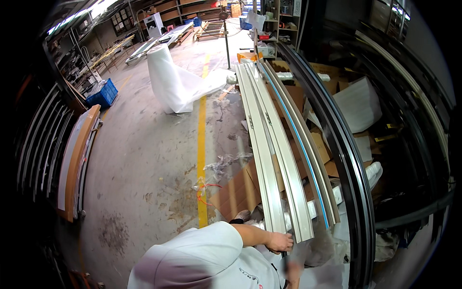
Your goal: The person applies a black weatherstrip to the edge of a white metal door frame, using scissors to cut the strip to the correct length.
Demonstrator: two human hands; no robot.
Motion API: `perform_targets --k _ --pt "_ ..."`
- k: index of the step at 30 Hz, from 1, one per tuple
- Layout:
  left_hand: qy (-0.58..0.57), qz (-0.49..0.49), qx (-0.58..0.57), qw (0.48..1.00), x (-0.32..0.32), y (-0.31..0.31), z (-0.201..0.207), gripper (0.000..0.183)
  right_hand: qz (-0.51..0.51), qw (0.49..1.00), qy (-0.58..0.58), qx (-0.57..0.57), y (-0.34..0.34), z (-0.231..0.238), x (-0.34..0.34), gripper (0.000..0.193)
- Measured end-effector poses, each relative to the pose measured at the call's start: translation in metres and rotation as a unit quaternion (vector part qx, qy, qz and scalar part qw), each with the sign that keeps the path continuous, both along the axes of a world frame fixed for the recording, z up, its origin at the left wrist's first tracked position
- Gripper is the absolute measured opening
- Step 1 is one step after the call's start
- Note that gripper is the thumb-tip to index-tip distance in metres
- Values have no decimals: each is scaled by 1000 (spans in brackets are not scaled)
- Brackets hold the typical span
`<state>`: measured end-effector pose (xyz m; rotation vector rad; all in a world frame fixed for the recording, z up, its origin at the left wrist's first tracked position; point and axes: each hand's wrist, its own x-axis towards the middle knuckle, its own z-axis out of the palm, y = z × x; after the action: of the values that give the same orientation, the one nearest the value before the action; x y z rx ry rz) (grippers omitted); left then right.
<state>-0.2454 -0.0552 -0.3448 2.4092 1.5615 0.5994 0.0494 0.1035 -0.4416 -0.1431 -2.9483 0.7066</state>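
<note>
My left hand point(280, 242) is at the near end of a long cream-coloured profile point(272, 202), its fingers curled closed. A thin dark piece point(284, 256) shows just below those fingers; I cannot make out what it is. Close below, nearer my body, my right hand point(292, 273) is smeared by motion, and its fingers cannot be read. Beside the first profile lies a second cream profile point(294, 192), with a small dark slotted cutout partway along each. To their right runs a profile with a blue strip point(308, 164).
Long black profiles point(344, 159) lie further right. Cardboard point(238, 192) and crumpled plastic film point(224, 164) are on the floor beside a yellow line point(202, 144). A roll of white foam sheet point(161, 72) stands ahead, partly unrolled. Leaning panels point(77, 164) and a blue crate point(102, 93) are left.
</note>
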Motion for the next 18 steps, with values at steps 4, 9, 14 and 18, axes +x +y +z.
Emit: perform_targets --k 4,9,14,18 --pt "1 -23 -5 1000 -1 7 4 32 -288 818 -51 -496 -20 -47 16 23" --pt "8 -27 -5 1000 -2 8 -4 31 -277 810 -131 -501 -29 26 30 27" --pt "-3 -13 4 1000 0 1 0 29 -260 844 -229 -410 -41 146 -17 33" --pt "-4 10 9 1000 1 0 -4 29 -272 823 -191 -461 -39 147 -26 30"
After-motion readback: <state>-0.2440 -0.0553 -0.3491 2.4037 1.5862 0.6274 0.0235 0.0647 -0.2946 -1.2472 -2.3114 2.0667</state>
